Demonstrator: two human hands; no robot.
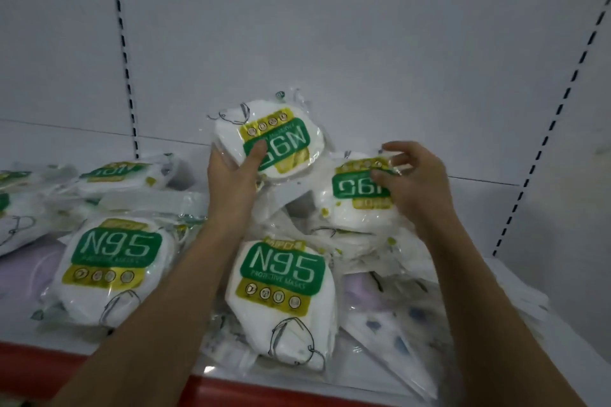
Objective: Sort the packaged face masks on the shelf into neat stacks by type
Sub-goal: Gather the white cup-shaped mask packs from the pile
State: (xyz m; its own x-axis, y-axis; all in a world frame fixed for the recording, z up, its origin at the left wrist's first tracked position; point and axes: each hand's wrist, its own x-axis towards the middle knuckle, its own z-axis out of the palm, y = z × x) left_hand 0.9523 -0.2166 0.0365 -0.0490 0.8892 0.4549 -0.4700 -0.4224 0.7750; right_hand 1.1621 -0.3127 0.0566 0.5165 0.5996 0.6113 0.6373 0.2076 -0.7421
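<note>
Here left hand (236, 172) grips a raised N95 pack (274, 137), thumb on label; right hand (418, 182), fingers curled, pinches another N95 pack (358, 198) just right.

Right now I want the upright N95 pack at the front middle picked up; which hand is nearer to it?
Left. The left hand holds another pack just behind the upright N95 pack; the right hand is farther back and right.
</note>
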